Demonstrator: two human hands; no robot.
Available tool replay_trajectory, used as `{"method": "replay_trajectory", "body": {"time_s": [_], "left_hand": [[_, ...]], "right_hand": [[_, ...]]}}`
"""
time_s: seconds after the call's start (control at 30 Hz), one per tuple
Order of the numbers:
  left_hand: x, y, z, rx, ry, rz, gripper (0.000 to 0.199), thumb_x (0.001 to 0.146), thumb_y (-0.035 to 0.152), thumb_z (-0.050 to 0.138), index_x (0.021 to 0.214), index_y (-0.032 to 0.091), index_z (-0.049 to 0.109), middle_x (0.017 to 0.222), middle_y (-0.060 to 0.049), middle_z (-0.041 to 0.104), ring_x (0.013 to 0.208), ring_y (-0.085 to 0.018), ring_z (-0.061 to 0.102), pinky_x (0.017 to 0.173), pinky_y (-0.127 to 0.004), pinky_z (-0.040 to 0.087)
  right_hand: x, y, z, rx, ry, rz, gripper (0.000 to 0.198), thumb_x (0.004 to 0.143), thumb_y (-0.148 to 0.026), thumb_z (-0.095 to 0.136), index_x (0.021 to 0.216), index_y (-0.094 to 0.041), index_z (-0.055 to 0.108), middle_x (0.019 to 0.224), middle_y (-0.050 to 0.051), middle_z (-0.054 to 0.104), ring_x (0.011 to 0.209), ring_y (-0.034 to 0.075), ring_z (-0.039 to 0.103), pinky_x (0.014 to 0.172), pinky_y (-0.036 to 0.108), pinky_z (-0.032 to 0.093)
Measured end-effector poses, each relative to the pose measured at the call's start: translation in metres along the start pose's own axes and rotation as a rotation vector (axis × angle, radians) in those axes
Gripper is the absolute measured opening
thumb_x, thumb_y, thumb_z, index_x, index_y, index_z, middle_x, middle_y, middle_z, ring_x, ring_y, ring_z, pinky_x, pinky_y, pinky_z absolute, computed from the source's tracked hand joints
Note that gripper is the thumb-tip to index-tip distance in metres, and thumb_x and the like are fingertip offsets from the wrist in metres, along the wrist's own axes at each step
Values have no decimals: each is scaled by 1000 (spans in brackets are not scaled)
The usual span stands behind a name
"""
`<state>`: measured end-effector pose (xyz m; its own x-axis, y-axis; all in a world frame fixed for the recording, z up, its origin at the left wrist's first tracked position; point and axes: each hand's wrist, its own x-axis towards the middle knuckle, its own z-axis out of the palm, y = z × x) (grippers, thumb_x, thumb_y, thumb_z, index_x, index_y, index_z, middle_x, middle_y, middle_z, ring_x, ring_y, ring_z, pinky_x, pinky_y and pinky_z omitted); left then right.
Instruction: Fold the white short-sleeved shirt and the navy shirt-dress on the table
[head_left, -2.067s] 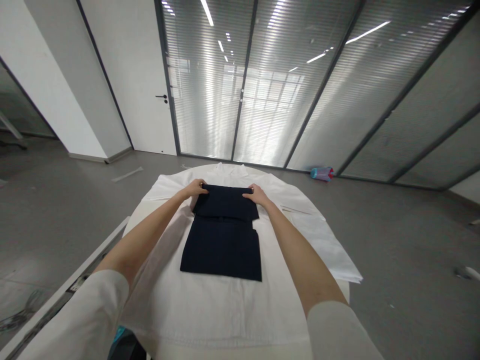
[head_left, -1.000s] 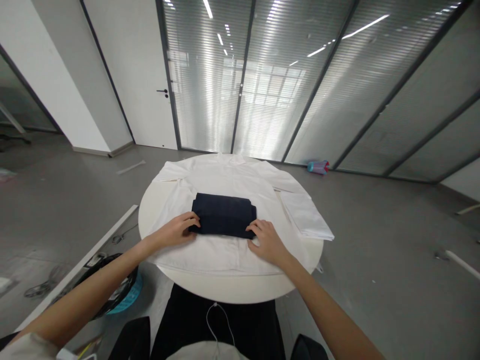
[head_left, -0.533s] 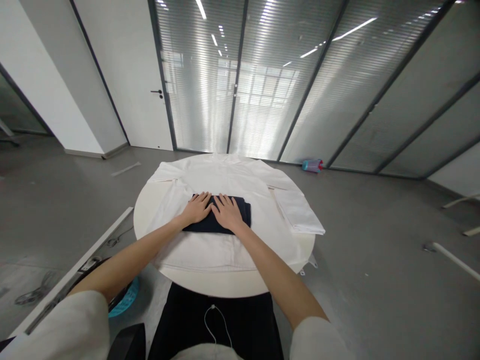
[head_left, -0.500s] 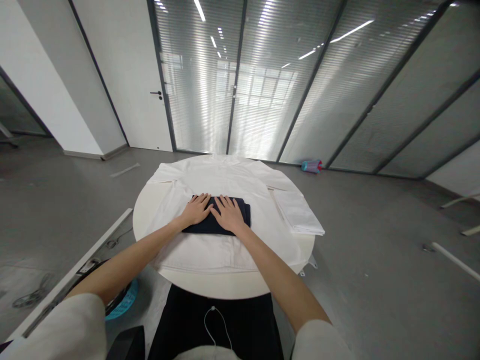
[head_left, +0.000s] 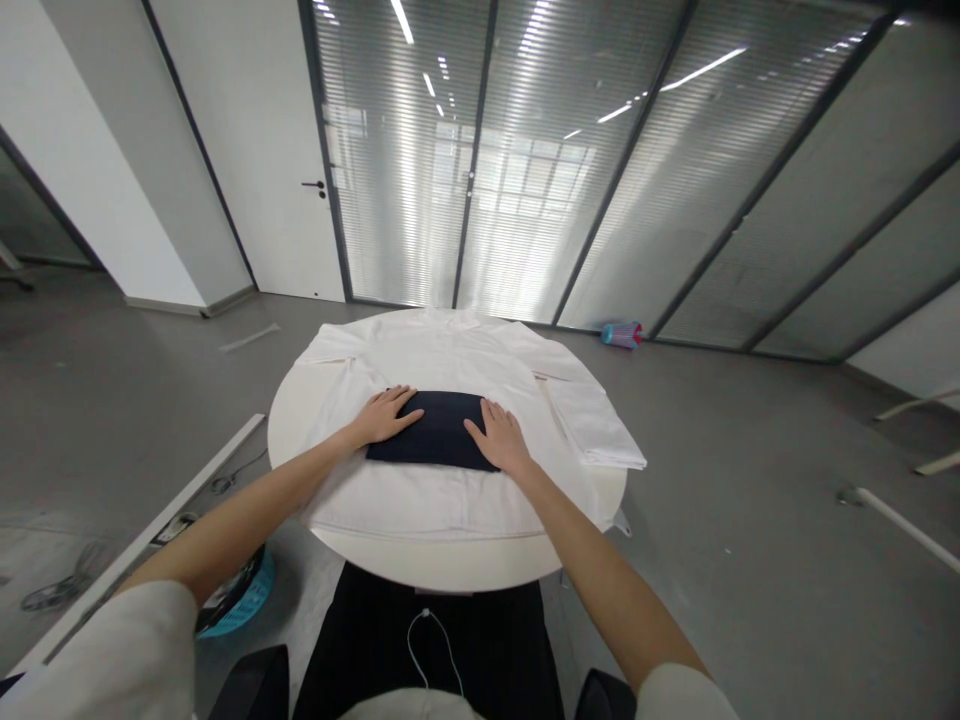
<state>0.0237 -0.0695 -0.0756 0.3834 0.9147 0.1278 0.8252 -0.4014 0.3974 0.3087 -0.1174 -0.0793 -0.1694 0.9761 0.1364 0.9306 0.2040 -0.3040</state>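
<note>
Pressing both palms flat, fingers spread, we hold a folded dark cloth [head_left: 439, 443] down, likely to flatten its creases. Our left hand [head_left: 384, 416] rests on its left end, our right hand [head_left: 501, 441] on its right. Beneath lies a white shirt [head_left: 420, 500] covering the round table [head_left: 450, 565].

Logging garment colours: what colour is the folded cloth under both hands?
Dark navy, nearly black, and plain; the folded cloth shows best in the head view, on a white shirt.
</note>
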Motion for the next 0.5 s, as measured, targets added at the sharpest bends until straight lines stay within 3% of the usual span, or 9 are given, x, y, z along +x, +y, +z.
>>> {"method": "replay_trajectory", "body": {"time_s": [0.17, 0.27, 0.4, 0.5], "left_hand": [[22, -25, -34, -174, -13, -77, 79, 70, 72, 64, 123, 13, 67, 126, -17, 65, 120, -36, 57, 106, -41, 41], [32, -38, -48, -325, -15, -156, 74, 53, 67, 78, 105, 14, 74, 102, -13, 70, 96, -32, 65, 89, -36, 49], [35, -45, -50, -381, -93, -270, 63, 47, 60, 84, 91, 18, 74, 74, -4, 67, 80, -26, 65, 73, -32, 48], [32, -46, -49, -450, -131, -339, 62, 47, 58, 86, 92, 17, 71, 78, -5, 69, 80, -26, 65, 69, -31, 47]], "right_hand": [[32, 16, -20, 163, -8, 66, 62, 93, -54, 54, 141, -16, 51, 131, 18, 63, 125, 31, 56, 104, 45, 41], [55, 25, -28, 329, -79, 80, 53, 82, -51, 71, 121, -16, 66, 108, 14, 72, 102, 27, 66, 90, 36, 49], [70, 29, -26, 439, -155, 89, 39, 71, -50, 79, 87, -16, 72, 79, 6, 71, 81, 24, 68, 75, 32, 50], [70, 30, -20, 491, -140, 118, 36, 69, -46, 81, 86, -16, 71, 81, 6, 71, 82, 23, 68, 75, 31, 51]]}}
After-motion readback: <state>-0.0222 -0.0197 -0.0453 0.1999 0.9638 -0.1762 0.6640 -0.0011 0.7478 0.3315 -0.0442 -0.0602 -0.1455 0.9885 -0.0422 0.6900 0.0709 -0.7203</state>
